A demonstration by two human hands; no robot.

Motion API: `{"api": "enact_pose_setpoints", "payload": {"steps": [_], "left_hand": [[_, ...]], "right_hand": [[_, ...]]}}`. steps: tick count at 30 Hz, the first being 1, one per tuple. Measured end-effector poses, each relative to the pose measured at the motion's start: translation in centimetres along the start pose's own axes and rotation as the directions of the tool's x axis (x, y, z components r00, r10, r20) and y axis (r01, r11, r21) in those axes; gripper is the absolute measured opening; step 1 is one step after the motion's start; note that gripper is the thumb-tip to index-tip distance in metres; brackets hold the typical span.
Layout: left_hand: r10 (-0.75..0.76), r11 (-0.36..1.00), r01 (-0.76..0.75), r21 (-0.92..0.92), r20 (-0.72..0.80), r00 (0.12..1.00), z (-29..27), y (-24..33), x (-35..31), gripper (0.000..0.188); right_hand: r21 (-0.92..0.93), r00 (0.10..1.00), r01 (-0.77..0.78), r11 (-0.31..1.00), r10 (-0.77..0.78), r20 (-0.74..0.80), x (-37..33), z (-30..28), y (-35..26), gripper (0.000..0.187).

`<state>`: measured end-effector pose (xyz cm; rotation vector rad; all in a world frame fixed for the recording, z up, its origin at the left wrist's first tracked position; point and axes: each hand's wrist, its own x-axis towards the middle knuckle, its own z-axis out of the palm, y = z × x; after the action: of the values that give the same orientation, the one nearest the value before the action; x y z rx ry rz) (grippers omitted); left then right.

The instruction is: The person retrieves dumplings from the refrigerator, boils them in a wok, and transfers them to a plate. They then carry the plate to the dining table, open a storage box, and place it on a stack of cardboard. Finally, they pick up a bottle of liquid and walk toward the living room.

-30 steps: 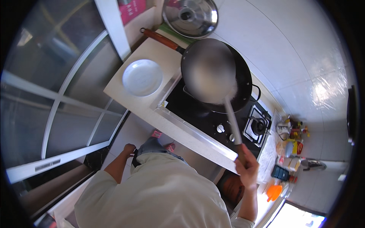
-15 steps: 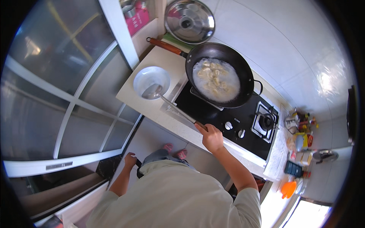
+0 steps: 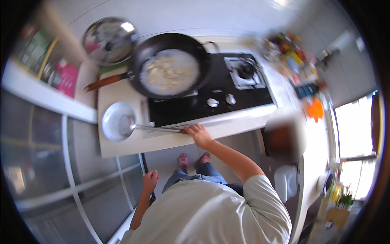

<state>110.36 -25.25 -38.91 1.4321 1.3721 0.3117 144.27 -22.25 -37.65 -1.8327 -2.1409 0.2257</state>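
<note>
At the left end of the bench [image 3: 146, 142], a white bowl [image 3: 109, 124] lies beneath the head of a metal ladle [image 3: 152, 128]; whether head and bowl touch cannot be told. The left hand [image 3: 150, 179], below the bench's front edge and well apart from the ladle, is relaxed, fingers loosely curled, with nothing visible in it. The ladle extends leftward from the right hand [image 3: 198, 135], the nearer one, which grasps its handle end at the front edge; its long axis runs nearly parallel to that edge. Beyond the shaft, a dark wok [image 3: 204, 67] stands on the black hob [image 3: 170, 112], obliquely behind and right of the bowl, its wooden handle [image 3: 106, 82] pointing left; pale pieces [image 3: 166, 72] lie within in cloudy liquid. The wok's near rim limits room on the far side, knobs [image 3: 212, 102] stand farther right, and open floor [image 3: 170, 156] adjoins the front edge.
</note>
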Motion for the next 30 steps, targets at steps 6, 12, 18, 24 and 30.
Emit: {"api": "enact_pose_setpoints", "payload": {"steps": [6, 12, 18, 24, 30], "left_hand": [[0.255, 0.962, -0.193, -0.192, 0.388, 0.886, 5.9, 12.1, 2.3, 0.018], [0.303, 0.950, -0.273, -0.153, 0.664, 0.683, 18.5, 16.9, 4.3, 0.030], [0.152, 0.985, -0.145, -0.093, 0.864, 0.480, 33.5, 20.8, 3.3, 0.026], [0.075, 0.964, -0.265, -0.011, 0.969, 0.235, 49.5, 26.4, 0.0, 0.036], [-0.119, 0.993, 0.014, 0.119, 0.983, 0.140, 68.5, 24.7, 5.4, 0.042]], "right_hand": [[0.219, 0.962, -0.216, 0.952, 0.246, -0.120, -6.2, -6.9, 0.1, 0.037], [0.201, 0.793, -0.517, 0.832, 0.554, -0.253, -21.4, -15.0, 6.5, 0.024], [0.449, 0.319, -0.715, 0.536, 0.821, -0.473, -38.0, -19.7, 14.4, 0.014], [0.533, -0.107, -0.794, 0.292, 0.796, -0.596, -52.4, -21.1, 22.9, 0.010], [0.162, -0.044, -0.978, 0.135, 0.622, -0.782, -63.1, -20.4, 29.8, 0.005]]}}
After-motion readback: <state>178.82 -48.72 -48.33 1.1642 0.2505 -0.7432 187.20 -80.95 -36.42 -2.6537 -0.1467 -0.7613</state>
